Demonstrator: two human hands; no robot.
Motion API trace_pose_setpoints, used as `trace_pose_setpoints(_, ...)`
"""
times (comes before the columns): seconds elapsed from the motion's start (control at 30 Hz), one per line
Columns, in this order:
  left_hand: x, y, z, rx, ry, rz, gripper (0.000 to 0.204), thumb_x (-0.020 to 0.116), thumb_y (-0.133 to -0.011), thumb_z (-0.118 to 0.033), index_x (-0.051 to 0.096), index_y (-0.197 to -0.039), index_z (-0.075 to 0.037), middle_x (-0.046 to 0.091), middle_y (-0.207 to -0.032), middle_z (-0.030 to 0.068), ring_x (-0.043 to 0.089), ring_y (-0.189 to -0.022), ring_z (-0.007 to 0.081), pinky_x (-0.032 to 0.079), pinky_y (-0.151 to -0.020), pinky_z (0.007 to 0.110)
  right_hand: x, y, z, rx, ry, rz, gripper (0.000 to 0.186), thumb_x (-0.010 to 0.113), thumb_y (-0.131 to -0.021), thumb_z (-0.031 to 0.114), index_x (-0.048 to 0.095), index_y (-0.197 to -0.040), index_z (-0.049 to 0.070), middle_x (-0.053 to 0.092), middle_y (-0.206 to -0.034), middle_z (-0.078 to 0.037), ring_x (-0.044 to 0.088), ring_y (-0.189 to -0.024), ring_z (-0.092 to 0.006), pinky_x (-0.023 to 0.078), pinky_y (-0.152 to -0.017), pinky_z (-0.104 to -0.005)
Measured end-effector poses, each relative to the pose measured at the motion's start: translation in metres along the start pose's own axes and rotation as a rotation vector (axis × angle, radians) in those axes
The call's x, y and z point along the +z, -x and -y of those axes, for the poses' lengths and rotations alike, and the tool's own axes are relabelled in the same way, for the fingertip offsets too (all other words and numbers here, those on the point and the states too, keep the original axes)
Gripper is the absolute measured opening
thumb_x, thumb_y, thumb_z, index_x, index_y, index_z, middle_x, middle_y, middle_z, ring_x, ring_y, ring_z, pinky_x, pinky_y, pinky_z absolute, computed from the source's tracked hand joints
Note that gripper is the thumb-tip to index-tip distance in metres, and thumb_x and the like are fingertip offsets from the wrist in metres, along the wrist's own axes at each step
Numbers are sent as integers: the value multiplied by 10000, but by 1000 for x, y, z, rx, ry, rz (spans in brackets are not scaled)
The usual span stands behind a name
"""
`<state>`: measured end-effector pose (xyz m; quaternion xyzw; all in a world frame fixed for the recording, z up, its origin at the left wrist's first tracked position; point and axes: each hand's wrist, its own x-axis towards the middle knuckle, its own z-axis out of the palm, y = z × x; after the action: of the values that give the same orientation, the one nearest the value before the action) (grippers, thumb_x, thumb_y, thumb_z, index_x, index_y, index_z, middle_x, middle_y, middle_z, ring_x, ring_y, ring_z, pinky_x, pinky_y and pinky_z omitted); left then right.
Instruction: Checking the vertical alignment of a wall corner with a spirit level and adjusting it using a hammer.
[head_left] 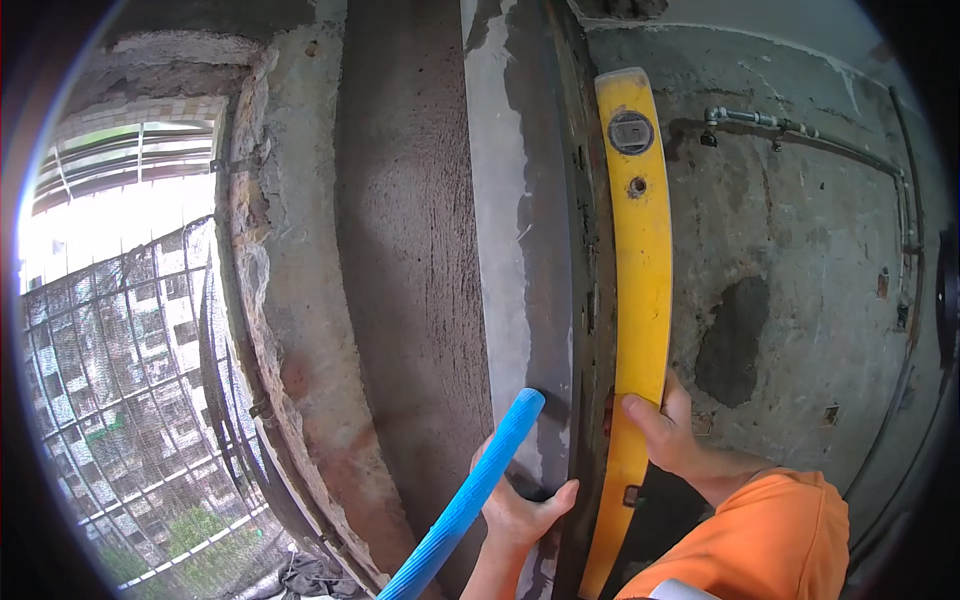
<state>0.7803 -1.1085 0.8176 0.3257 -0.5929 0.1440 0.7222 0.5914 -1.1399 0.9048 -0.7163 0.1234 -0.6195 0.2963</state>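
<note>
A long yellow spirit level (pixel 641 250) stands almost upright along the right side of the column edge. My right hand (pixel 672 428) grips its lower half, thumb on the yellow face and the other fingers mostly hidden behind. My left hand (pixel 520 510) rests lower down against a grey strip smeared with cement (pixel 545 300), its thumb stretched out toward the strip's right edge. A ribbed blue rod (pixel 465 495) slants across in front of this hand and hides most of its fingers. What carries the rod is not visible.
Rough brown plaster (pixel 405 230) covers the wall left of the strip. Further left is a window opening with a metal grille (pixel 120 400) and mesh. On the grey right wall (pixel 800 330), a pipe with a tap fitting (pixel 745 118) juts out. An orange sleeve (pixel 770 535) covers my right arm.
</note>
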Motion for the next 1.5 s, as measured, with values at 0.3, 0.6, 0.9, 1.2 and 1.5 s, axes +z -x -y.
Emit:
trace_pose_setpoints(0.3, 0, 0, 2, 30, -29, 0, 899, 830, -629, -413, 401, -1286, 27, 499, -1168, 188, 509, -1066, 327, 422, -908, 430, 7, 1, 2, 42, -55, 27, 259, 547, -908, 101, 468, -1139, 17, 573, -935, -54, 589, -767, -131, 494, -690, -283)
trace_pose_setpoints(0.6, 0, 2, 2, 15, -38, 20, 904, 825, -630, -434, 405, -1283, 27, 499, -1166, 188, 507, -1070, 325, 416, -912, 432, 9, 1, 2, -17, -67, 13, 268, 538, -908, 92, 465, -1153, 12, 587, -936, -64, 589, -772, -133, 495, -693, -283)
trace_pose_setpoints(0.9, -1, 1, 2, 3, -18, 16, 907, 833, -619, -418, 404, -1286, 24, 496, -1173, 187, 508, -1072, 318, 423, -908, 425, 11, -1, 4, 69, -55, 4, 265, 545, -902, 93, 471, -1144, 12, 597, -923, -63, 595, -762, -135, 499, -686, -280)
trace_pose_setpoints(1.2, -2, 6, 3, -81, -33, 96, 1094, 778, -656, -556, 265, -1375, 90, 440, -1287, 242, 462, -1195, 357, 340, -1033, 434, -1, 0, 2, 43, -76, 32, 250, 543, -894, 72, 472, -1125, 9, 592, -898, -64, 595, -746, -136, 497, -673, -281)
trace_pose_setpoints(1.5, 10, 65, -63, 426, -54, -221, 495, 757, -738, -283, 542, -1110, -36, 615, -982, 169, 590, -880, 329, 488, -785, 428, -33, 20, 4, 245, -174, 97, 252, 567, -841, 85, 511, -1072, 0, 588, -867, -65, 583, -752, -146, 489, -676, -300)
